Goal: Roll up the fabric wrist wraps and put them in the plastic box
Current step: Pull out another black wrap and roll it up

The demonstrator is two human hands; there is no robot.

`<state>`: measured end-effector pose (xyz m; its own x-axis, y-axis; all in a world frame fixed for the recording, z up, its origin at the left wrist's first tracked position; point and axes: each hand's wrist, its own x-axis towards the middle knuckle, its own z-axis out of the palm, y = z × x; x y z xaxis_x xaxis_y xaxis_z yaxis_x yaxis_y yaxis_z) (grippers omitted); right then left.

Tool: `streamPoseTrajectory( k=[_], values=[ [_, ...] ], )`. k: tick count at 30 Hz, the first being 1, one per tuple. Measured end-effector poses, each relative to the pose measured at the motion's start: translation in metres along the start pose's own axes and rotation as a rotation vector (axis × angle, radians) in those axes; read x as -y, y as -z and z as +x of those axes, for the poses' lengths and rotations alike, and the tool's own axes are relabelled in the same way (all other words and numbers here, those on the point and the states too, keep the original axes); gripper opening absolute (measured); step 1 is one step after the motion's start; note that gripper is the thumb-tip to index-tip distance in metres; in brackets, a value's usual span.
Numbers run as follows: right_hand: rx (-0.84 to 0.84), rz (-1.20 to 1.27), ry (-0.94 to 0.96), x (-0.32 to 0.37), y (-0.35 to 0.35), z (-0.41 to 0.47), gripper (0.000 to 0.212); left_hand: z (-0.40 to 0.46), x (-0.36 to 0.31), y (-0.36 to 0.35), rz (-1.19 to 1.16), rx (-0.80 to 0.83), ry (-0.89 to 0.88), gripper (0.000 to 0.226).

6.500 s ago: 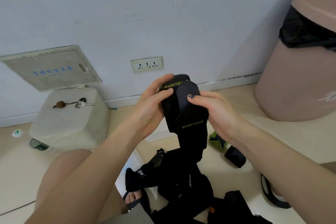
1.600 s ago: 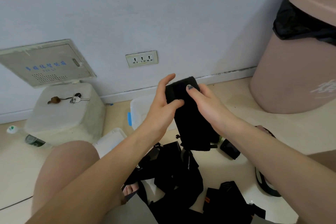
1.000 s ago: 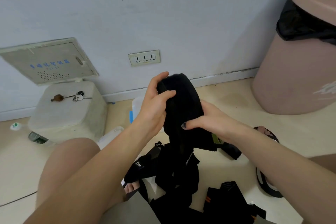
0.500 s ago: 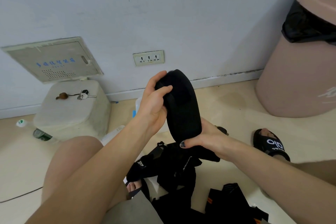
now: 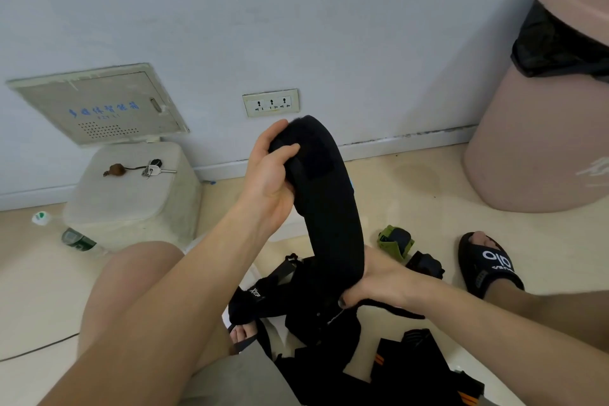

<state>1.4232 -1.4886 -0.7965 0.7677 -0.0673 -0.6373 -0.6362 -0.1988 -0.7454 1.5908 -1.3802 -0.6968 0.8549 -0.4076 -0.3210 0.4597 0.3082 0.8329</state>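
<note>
We see little of the plastic box [image 5: 283, 227]: it appears to lie behind the left hand [image 5: 270, 175] and the wrist wrap [image 5: 326, 194]. That hand's grip is closed on the wrap's upper end; the right hand [image 5: 379, 283] pinches its lower end. The wrap is held up above a black pile [image 5: 316, 313] on the floor. A green roll [image 5: 393, 239] lies nearby.

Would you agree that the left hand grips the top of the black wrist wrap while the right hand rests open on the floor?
Not quite. In the head view the right hand is not on the floor: it grips the lower part of the black wrist wrap. The left hand does grip its top.
</note>
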Motion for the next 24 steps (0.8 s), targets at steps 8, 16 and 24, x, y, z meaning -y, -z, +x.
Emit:
streamPoseTrajectory(
  k=[8,16,24],
  values=[
    [-0.160,0.258,0.113,0.030,0.024,-0.005,0.089,-0.004,-0.002,-0.001,0.052,0.048,-0.004,0.040],
    [-0.450,0.109,0.223,0.060,0.042,-0.015,0.069,-0.009,0.004,-0.004,0.148,0.103,-0.028,0.039],
    [-0.313,0.205,0.317,0.064,0.038,-0.014,0.030,-0.013,0.010,-0.008,0.188,0.149,-0.035,0.040]
  ],
)
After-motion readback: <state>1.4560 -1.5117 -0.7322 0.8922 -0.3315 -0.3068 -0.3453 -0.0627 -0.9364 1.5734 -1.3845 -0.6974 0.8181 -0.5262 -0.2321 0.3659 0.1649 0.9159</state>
